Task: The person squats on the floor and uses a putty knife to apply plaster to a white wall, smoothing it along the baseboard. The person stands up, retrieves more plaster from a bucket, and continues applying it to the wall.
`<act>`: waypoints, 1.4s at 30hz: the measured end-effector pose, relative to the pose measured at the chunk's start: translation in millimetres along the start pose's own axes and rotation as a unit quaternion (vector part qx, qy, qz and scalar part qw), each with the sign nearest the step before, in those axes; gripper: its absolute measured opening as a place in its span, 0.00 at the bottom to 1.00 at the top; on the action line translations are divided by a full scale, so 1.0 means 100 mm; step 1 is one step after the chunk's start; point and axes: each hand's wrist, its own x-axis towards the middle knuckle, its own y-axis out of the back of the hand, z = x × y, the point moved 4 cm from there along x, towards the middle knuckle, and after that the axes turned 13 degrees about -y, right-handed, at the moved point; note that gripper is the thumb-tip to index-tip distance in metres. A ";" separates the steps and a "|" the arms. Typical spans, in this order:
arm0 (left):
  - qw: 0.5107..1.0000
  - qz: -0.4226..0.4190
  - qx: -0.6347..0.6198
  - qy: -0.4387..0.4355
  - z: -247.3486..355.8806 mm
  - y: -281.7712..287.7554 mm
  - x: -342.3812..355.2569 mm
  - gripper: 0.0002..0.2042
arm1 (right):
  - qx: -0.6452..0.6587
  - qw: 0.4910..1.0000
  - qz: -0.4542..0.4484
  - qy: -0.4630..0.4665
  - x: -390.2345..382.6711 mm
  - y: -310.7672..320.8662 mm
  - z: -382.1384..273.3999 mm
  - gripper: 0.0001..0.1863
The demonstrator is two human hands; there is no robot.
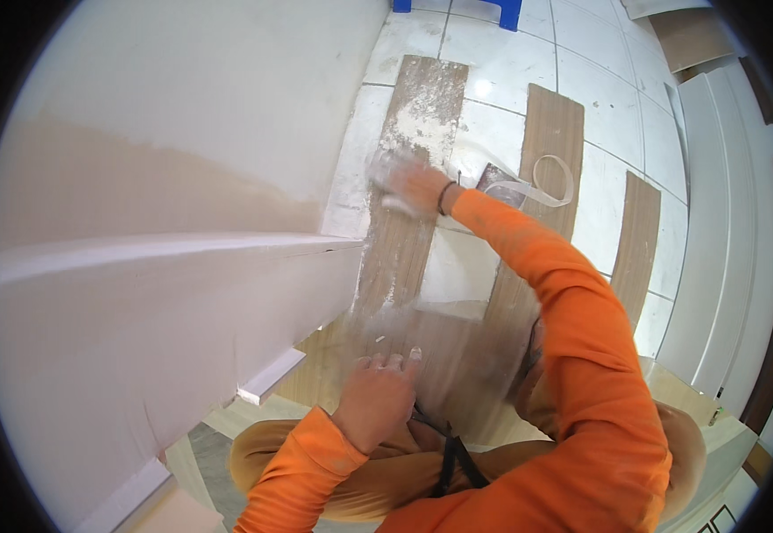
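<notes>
Wooden board (pixel 408 191), a long brown plank lying on the white tiled floor (pixel 502 67) at upper centre of the frame, is what I have both hands on. My right hand (pixel 408 185) reaches far out along it, at centre top, blurred with motion; it seems closed over something pale pressed flat to the wood, perhaps a sanding pad or scraper, though I cannot tell which, nor how tight the grip is. My left hand (pixel 377 395) sits lower, at lower centre, fingers spread and resting flat on the near end of the same board, grasping nothing, only steadying it.

As for progress, I judge it partway. The far stretch of the board, above my right hand, is thick with white dust or filler, and a lighter scatter runs down toward my left hand, while a band between them shows bare brown grain (so that part looks worked already, or not yet coated; I cannot say which).

Two more brown planks (pixel 553 133) lie to the right on the tiles, clean of white, apparently untouched. A loop of clear strip (pixel 553 182) rests on the nearer one. A large white panel (pixel 138 293) fills the left of the frame, and white door panels (pixel 724 222) lean along the right edge.
</notes>
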 end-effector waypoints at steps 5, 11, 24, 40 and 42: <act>1.000 -0.027 0.001 0.002 -0.09 -0.02 0.13 0.25 | -0.029 0.994 0.000 0.109 -0.08 -0.11 -0.13 0.34; 0.999 -0.046 -0.004 -0.001 -0.08 -0.03 0.23 0.24 | -0.026 0.997 0.003 -0.069 -0.04 0.06 0.05 0.35; 1.000 -0.026 0.011 -0.001 0.05 0.03 0.04 0.23 | -0.050 0.997 -0.027 -0.058 -0.18 0.23 0.29 0.37; 0.998 0.036 -0.005 0.045 -0.02 0.25 -0.05 0.25 | -0.052 0.991 -0.095 0.076 0.15 -0.01 0.44 0.34; 0.996 0.059 -0.008 0.061 -0.05 0.35 -0.05 0.24 | -0.064 0.992 -0.067 0.083 0.30 0.08 0.68 0.33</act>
